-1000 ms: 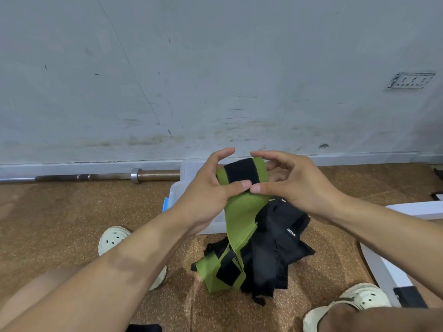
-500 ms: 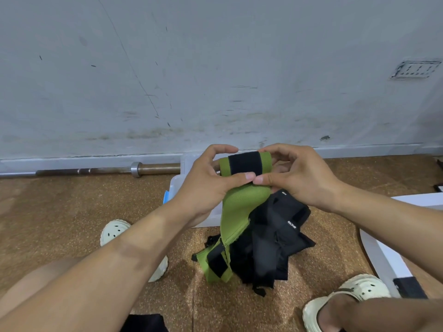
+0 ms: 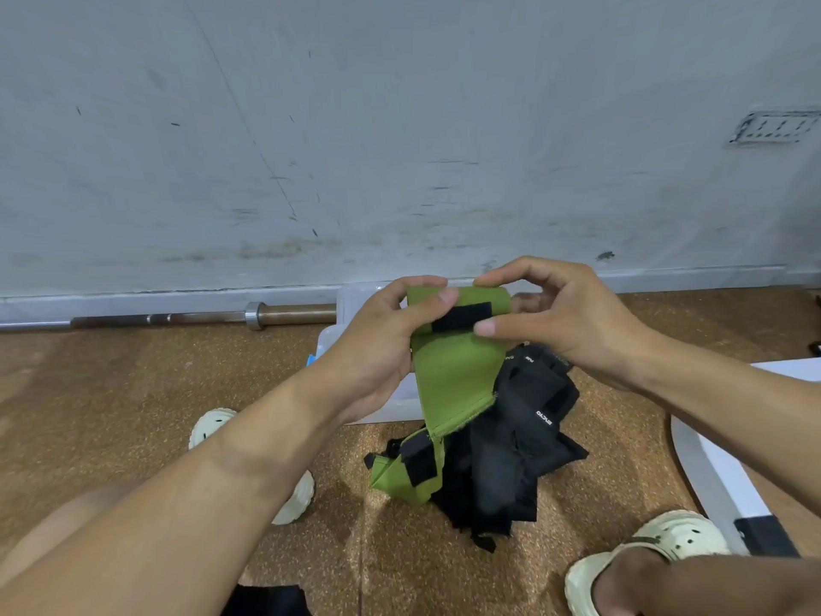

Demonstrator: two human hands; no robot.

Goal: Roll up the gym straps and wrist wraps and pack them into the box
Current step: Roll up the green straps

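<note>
Left hand [image 3: 377, 344] grips the green wrist wrap [image 3: 453, 371]: thumb lies across the top of the rolled end, remaining fingers curl behind and under it, mostly hidden. Right hand [image 3: 559, 322] pinches the same roll from the 3 o'clock side, index finger arched over the top edge, thumb pressing the front just beside the black velcro patch [image 3: 462, 317]. Both hands hold the roll in the air, in front of the wall base, at about 12 o'clock from the pile below.

The roll is only started at the top; the unrolled green band hangs down toward 6 o'clock, folds, and its lower end with black tabs rests on the floor. At 3 o'clock of that hanging band sits a heap of black straps [image 3: 520, 442], loose and tangled, touching the green tail; white lettering on them is too small to read.

Behind the left hand, at 9 o'clock of the roll, a clear plastic box [image 3: 331, 344] stands on the floor, largely hidden by the hand and wrist; contents cannot be told.

Barbell [image 3: 177, 317] lies along the wall at 9 o'clock. Cream clogs: left shoe [image 3: 213, 424] at 7 o'clock, right shoe [image 3: 666, 544] at 5 o'clock. White board [image 3: 719, 460] on the floor at 4 o'clock. Cork-like brown floor [image 3: 111, 393]; scuffed grey wall [image 3: 400, 126] above.
</note>
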